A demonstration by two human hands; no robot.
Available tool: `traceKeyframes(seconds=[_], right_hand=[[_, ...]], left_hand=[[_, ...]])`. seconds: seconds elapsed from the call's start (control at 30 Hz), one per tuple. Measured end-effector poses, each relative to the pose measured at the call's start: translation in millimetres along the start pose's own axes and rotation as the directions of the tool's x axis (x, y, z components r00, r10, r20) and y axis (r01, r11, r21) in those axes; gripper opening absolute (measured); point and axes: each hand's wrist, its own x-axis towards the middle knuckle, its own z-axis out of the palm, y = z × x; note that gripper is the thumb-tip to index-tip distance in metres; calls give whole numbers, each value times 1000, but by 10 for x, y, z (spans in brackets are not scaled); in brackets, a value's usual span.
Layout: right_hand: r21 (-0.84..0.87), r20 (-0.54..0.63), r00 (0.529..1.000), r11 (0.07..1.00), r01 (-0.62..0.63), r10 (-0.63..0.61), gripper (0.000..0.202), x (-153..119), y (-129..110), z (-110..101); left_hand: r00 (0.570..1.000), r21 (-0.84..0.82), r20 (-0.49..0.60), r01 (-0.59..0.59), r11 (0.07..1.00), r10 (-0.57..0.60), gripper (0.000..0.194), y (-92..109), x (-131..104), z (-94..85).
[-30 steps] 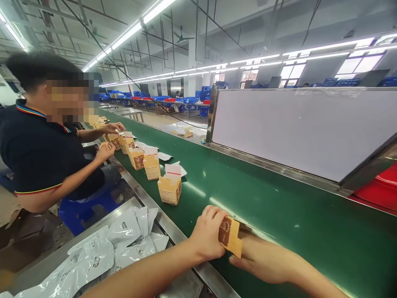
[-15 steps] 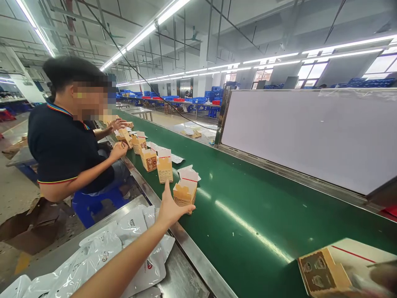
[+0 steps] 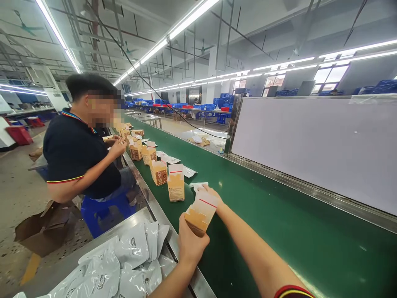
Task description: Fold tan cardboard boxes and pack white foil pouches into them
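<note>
1. One-handed, clasped tilted open-topped carton in left hand, thumb opposite fingers, over green conveyor belt.
2. Reached right hand to white pouch behind; could not tell pinch from touch.
3. Noted upright carton just beside.

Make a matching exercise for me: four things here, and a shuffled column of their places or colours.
Things
1. Left hand
2. Stool
3. Large carton
4. Heap of shiny pouches

Places or colours
A. Brown, on the floor
B. Beside the green belt, near the left forearm
C. Blue, under the seated co-worker
D. Around an open-topped box

Pairs: 1-D; 2-C; 3-A; 4-B
</note>
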Motion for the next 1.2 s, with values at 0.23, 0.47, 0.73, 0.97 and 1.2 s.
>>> traceKeyframes(seconds=[0.23,0.47,0.73,0.97,1.2], right_hand=[[472,-450,848,881,-42,282,53,-950,201,-716],[502,-311,948,834,228,-73,29,-2278,-338,-1103],[-294,-213,952,944,153,-220,30,-2126,-487,-882],[111,23,998,992,-57,55,32,-2242,-883,-916],[497,140,988,867,-9,-70,64,-2274,-586,-807]], left_hand=[[959,100,87,-277,956,269,72,106,1,-218],[856,110,79,-517,849,511,72,215,-131,-123],[685,148,135,-728,669,716,75,86,-214,-50],[722,122,201,-689,715,662,74,38,-265,-42],[735,43,305,-645,763,605,74,45,-491,74]])
